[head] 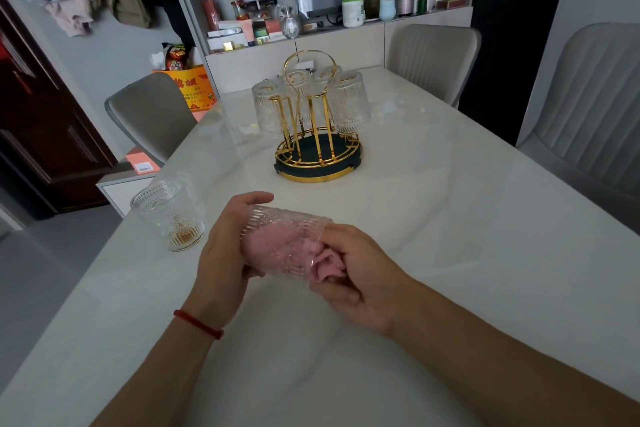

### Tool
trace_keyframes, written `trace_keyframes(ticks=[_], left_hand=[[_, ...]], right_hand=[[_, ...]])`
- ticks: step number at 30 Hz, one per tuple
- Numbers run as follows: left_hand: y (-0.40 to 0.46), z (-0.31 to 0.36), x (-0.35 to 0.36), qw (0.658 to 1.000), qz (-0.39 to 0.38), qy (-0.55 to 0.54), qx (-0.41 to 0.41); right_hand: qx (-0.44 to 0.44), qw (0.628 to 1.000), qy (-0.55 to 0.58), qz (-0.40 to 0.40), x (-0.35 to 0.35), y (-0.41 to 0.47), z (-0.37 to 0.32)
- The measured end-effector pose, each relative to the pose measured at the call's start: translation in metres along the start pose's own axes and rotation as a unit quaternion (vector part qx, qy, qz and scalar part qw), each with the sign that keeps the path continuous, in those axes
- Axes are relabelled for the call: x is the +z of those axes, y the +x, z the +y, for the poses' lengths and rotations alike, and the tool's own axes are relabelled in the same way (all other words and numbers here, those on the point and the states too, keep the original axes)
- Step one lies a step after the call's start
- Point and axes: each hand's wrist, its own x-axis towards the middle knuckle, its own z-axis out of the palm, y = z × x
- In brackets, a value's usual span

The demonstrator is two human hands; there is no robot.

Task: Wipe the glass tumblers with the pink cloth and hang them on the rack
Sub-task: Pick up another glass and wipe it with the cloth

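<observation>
Currently left hand (221,253) grips the ribbed clear glass tumbler (285,243) sideways above the white marble table (450,253), while right hand (349,279) pinches the pink cloth (277,246) stuffed inside. Slip risk: slick glass could twist loose and drop onto the table if wiping torque beats the grip.

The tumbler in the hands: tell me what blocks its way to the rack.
Nothing visible. Bare table lies between the held tumbler and the gold rack; the other tumbler stands off to the left.
</observation>
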Motion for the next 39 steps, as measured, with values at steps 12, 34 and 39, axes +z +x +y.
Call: trace_keyframes(ticks=[12, 34, 39], left_hand=[[0.000, 0.007, 0.001, 0.999, 0.030, -0.017, -0.003], [0.001, 0.006, -0.008, 0.967, -0.052, -0.244, -0.050], [-0.002, 0.006, -0.008, 0.993, -0.050, 0.001, -0.107]], right_hand=[[0.001, 0.999, -0.021, -0.029, -0.002, 0.001, 0.000], [0.022, 0.991, 0.088, -0.096, -0.011, 0.003, -0.006], [-0.022, 0.997, -0.032, -0.063, -0.012, 0.001, -0.012]])
